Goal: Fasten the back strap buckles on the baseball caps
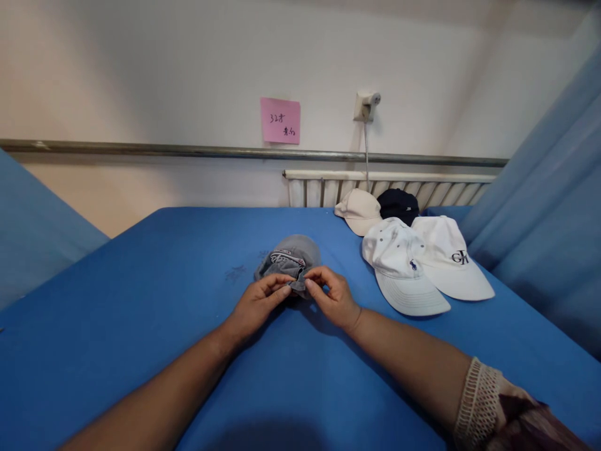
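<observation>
A grey baseball cap (285, 257) with light embroidered lettering lies on the blue table surface (197, 263), its brim pointing away from me. My left hand (260, 300) pinches the near edge of the cap, at the strap end, between thumb and fingers. Pinched on the same part from the other side is my right hand (334, 295). A small gap in the cap shows just above the strap, between the two hands. Any fastener there is too small or covered to make out.
At the right lie a pale cap with a small blue logo (394, 257), a white cap (446, 263), a beige cap (359, 210) and a dark navy cap (399, 203). Behind are a radiator (328, 191) and metal rail (197, 150). Blue curtains (554, 188) hang at both sides.
</observation>
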Motion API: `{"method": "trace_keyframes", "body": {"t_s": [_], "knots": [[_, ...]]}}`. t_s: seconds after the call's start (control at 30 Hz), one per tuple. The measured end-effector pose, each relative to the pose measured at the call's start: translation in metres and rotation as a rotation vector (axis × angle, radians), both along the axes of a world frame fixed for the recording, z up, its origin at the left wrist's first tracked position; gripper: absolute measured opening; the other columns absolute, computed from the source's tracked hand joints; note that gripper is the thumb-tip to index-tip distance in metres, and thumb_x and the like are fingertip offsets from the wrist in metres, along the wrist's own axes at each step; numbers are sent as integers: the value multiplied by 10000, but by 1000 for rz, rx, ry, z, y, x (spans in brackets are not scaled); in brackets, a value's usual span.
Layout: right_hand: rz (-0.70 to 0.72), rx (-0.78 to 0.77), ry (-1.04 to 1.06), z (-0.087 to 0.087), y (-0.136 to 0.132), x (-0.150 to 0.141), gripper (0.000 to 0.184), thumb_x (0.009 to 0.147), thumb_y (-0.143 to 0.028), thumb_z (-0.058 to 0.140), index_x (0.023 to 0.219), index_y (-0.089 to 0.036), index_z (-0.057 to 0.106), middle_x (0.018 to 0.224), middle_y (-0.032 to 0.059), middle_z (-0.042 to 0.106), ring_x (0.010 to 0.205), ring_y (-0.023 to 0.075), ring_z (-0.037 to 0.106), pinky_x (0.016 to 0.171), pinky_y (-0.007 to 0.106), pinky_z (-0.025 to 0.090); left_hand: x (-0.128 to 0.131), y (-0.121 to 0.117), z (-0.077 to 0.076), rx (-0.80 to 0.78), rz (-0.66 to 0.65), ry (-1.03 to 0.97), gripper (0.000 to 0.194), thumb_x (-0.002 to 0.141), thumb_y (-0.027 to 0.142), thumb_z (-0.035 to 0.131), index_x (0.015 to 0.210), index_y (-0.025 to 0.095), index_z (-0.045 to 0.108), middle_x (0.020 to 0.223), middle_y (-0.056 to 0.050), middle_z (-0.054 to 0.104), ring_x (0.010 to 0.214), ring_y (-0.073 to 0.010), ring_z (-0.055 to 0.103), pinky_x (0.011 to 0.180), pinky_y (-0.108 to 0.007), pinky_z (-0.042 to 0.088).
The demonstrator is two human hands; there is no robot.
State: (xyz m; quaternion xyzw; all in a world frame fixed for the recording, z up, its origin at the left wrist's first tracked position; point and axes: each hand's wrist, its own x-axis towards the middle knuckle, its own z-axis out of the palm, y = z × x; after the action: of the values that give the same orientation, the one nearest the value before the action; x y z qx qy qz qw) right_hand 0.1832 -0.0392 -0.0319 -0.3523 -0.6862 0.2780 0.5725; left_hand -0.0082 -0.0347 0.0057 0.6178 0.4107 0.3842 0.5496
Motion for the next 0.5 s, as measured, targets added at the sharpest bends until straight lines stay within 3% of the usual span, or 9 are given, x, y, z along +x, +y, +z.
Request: {"method": "trace_keyframes", "body": {"t_s": [0.2, 0.5], "knots": [[27, -4, -13, 3, -2, 2, 154, 926, -328, 544, 954, -199, 622, 784, 11, 669, 690, 141, 626, 650, 258, 508, 1, -1, 1, 17, 0, 55, 306, 764, 372, 721, 987, 174, 654, 872, -34, 692, 797, -165, 627, 761, -326, 511], [-36, 30, -57, 1, -2, -5, 70, 848, -197, 556, 899, -203, 603, 745, -6, 632, 651, 132, 595, 624, 251, 478, 2, -3, -1, 205, 37, 181, 242, 752, 334, 723, 911, 170, 643, 858, -24, 662, 809, -166, 608, 764, -328, 512]]}}
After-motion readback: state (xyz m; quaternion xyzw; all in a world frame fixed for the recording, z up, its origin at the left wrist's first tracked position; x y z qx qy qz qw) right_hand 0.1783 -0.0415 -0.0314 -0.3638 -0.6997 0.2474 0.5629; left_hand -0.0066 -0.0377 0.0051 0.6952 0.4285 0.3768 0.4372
